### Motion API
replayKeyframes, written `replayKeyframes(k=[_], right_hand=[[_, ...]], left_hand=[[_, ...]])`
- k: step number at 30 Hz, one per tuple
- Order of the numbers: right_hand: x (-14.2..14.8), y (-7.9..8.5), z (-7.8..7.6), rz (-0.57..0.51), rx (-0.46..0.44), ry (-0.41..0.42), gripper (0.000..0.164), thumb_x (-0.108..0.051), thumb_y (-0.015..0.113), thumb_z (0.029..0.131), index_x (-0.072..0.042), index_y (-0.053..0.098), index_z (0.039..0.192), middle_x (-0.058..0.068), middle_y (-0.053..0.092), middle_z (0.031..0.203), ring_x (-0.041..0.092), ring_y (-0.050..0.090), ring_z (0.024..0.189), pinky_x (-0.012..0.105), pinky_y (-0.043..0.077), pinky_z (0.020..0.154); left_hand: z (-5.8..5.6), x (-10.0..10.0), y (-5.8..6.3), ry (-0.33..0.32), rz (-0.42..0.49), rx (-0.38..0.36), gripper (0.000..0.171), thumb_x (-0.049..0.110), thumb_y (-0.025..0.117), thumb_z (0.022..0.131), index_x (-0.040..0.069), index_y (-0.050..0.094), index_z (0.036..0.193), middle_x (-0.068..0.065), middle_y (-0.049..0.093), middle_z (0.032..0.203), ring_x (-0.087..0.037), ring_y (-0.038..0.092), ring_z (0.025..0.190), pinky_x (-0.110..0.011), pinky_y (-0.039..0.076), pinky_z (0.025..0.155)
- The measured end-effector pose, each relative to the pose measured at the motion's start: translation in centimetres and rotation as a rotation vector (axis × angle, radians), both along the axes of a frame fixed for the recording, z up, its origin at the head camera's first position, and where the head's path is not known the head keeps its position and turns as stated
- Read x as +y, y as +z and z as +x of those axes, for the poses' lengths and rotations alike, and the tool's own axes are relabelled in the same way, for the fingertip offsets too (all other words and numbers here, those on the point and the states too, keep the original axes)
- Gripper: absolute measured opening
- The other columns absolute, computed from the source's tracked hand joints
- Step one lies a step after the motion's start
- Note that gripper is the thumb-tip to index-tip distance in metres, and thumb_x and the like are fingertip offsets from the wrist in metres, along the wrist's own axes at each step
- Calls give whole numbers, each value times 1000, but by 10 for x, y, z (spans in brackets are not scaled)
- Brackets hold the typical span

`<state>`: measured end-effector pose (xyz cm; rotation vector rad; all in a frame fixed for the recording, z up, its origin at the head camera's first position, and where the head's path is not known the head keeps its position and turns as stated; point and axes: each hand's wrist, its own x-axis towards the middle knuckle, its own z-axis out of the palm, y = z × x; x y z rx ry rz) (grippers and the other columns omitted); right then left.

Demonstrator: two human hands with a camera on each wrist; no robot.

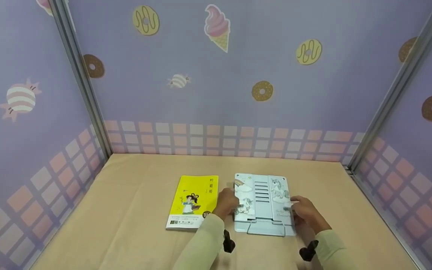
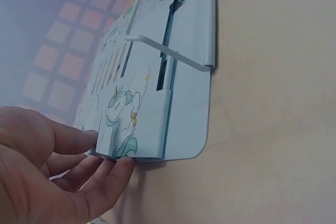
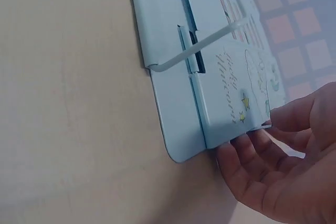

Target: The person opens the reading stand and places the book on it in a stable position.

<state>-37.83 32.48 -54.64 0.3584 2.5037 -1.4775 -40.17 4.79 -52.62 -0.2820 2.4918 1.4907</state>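
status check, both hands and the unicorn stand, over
Left hand and right hand gripping opposite side edges of unicorn stand. Yellow book to its left, apart from it. No obstruction visible.

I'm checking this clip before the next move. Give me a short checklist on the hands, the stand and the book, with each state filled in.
1. Left hand holding its edge of the unicorn-printed stand: ok, thumb and fingers are at that edge.
2. Right hand holding the opposite edge: ok.
3. Stand and yellow book apart: ok, a gap shows between them in the head view.
4. Left hand not touching the book: cannot tell, it overlaps the book's edge in the head view.
5. Stand resting fully on the table: cannot tell, its underside is hidden.
6. A hand free for the book: not ok, both are on the stand.
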Motion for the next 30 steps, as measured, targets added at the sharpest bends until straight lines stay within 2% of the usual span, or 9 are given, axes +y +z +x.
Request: replayKeyframes(k=[4,9,16,20,26,30], right_hand=[[5,6,4,-35,22,-1,49,-8,42,99,-2,39,148,21,56,127,27,58,97,37,51,75],[12,8,9,-66,87,10,46,-10,45,101,-7,41,146,20,51,133,28,56,103,38,50,75],[18,-2,18,-97,153,-8,46,-9,47,101,-13,40,147,18,52,129,26,57,102,34,50,74],[17,-7,24,-115,195,0,56,-9,49,101,-19,34,154,20,50,131,29,59,104,35,52,78],[15,-8,29,-104,250,31,58,-13,49,104,-25,31,158,22,47,135,33,62,107,38,55,83],[18,-6,31,-126,268,21,52,-17,47,106,-25,33,156,22,47,135,33,63,105,41,57,82]], left_hand=[[1,-3,9,-13,26,-22,41,2,63,92,5,63,133,-7,69,99,-24,65,81,-36,58,73],[1,-5,13,-50,70,19,50,5,60,96,18,56,144,-3,72,115,-22,67,87,-38,58,80],[6,-6,8,-41,114,146,38,10,55,101,17,59,138,-5,71,125,-20,69,98,-44,56,96],[11,-6,6,-19,109,153,38,11,55,101,17,59,139,-6,69,130,-20,68,104,-46,53,103],[16,-8,11,5,131,150,38,14,57,101,20,59,138,-4,70,121,-21,65,98,-40,54,97],[18,-10,18,7,142,199,35,17,57,100,19,61,135,-3,71,116,-20,65,95,-39,55,95]])
